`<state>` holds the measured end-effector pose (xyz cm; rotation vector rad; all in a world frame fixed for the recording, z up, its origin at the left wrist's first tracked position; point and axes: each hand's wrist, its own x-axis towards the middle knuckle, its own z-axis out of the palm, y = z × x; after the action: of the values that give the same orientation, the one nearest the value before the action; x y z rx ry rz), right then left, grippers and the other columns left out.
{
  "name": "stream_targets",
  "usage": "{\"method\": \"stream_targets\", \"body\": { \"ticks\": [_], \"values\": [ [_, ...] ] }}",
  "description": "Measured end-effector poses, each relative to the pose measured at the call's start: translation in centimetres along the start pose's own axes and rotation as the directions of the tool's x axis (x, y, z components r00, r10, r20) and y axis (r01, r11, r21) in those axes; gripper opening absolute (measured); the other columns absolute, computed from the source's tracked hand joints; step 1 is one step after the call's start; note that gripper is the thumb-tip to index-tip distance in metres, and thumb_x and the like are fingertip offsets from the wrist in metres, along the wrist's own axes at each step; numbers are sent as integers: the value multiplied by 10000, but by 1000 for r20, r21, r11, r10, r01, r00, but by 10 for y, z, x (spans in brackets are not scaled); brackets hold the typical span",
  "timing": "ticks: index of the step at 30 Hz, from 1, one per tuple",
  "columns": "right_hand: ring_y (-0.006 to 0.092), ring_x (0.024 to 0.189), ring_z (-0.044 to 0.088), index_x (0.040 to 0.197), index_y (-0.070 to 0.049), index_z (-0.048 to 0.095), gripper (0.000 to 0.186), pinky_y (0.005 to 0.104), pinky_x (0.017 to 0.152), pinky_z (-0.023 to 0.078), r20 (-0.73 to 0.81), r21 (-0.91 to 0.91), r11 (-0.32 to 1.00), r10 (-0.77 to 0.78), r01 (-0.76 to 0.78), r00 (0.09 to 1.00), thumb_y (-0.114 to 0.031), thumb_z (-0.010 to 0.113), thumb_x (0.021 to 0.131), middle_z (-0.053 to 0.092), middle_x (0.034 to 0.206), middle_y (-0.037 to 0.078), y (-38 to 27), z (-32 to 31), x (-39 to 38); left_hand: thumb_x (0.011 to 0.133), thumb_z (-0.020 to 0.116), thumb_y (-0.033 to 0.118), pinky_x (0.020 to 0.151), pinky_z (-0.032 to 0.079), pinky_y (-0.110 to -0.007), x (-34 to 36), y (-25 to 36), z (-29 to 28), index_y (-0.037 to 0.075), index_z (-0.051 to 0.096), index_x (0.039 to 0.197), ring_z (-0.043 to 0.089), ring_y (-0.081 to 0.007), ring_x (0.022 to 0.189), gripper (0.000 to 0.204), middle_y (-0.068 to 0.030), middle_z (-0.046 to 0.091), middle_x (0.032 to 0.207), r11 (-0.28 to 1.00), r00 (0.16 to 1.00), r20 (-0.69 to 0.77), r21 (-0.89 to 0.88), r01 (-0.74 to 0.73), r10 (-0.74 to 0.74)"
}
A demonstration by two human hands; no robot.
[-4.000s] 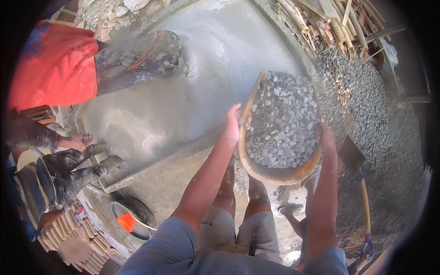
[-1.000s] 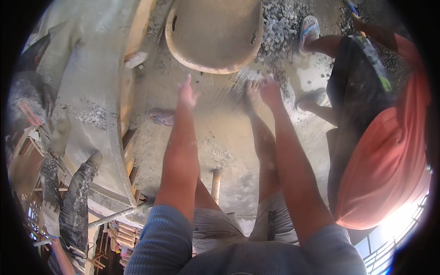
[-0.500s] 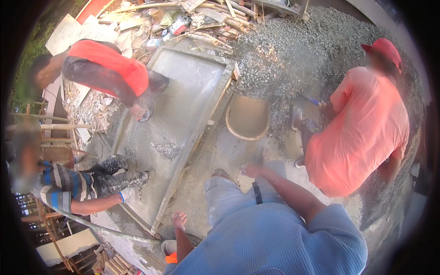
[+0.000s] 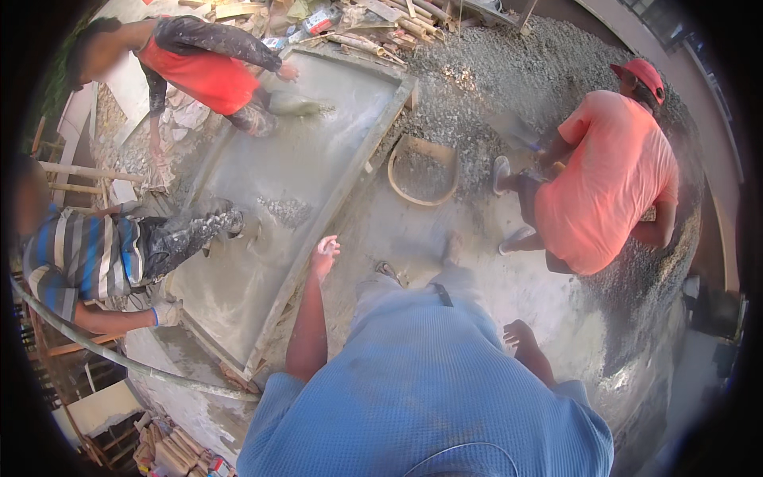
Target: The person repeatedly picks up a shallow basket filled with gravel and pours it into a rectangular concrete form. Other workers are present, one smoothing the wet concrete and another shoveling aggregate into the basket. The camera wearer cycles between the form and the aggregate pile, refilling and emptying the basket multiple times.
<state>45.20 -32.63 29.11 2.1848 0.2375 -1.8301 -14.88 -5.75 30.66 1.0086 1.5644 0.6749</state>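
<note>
My left hand (image 4: 324, 251) is open, fingers loosely curled and apart, beside the long edge of a shallow wooden-framed trough (image 4: 284, 296) of wet grey mix with a small patch of stones. My right hand (image 4: 518, 334) hangs open beside my blue shirt, holding nothing. Beyond my feet a shallow scoop-shaped basin (image 4: 423, 199) rests on the ground, a little grey material inside. At its right a co-worker in a salmon shirt and red cap (image 4: 604, 179) bends over with a shovel (image 4: 513, 131) at the gravel.
A gravel pile (image 4: 509, 71) spreads along the back and right. Two co-workers are at the trough's left: one in red (image 4: 203, 75), one in stripes (image 4: 87, 254). Bamboo and scrap (image 4: 373, 32) lie behind; a hose (image 4: 135, 362) curves along the lower left.
The gravel-heaped basin I held four seconds ago is on the ground, mostly emptied. Since the last frame my left hand moved forward, my right rightward; the worker in red shifted and stretched an arm out.
</note>
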Motion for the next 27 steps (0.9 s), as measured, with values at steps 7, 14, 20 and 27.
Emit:
{"method": "stream_targets", "body": {
  "ticks": [7, 14, 20, 27],
  "values": [
    [226, 682, 652, 1107, -57, 564, 262, 354, 541, 498, -301, 341, 843, -321, 416, 898, -160, 456, 892, 642, 830, 122, 17, 33, -1, 905, 496, 260, 647, 464, -306, -23, -11, -22, 96, 565, 1142, 602, -138, 784, 297, -40, 634, 935, 957, 973, 14, 182, 225, -231],
    [200, 655, 651, 1087, -43, 578, 276, 335, 539, 504, -288, 524, 578, -570, 625, 769, -96, 419, 868, 649, 805, 115, -36, 13, -21, 878, 468, 308, 572, 462, -394, -44, -122, -22, 131, 616, 995, 592, -210, 662, 259, -47, 630, 846, 771, 798, 185, 453, 448, -573],
    [202, 692, 644, 1100, -67, 565, 256, 351, 591, 493, -305, 395, 766, -411, 507, 859, -174, 440, 904, 653, 869, 115, -15, 12, -21, 908, 475, 299, 641, 457, -355, -50, -30, 34, 118, 564, 1082, 580, -155, 766, 266, -29, 600, 904, 817, 880, 249, 530, 225, -404],
    [200, 721, 642, 1094, -97, 572, 257, 383, 604, 485, -265, 376, 847, -288, 374, 920, -228, 456, 906, 652, 904, 99, 15, 0, 12, 919, 481, 280, 667, 470, -289, -34, 28, 63, 54, 580, 1107, 589, -146, 707, 311, -41, 623, 878, 967, 985, 123, 238, 92, -124]
  ]
}}
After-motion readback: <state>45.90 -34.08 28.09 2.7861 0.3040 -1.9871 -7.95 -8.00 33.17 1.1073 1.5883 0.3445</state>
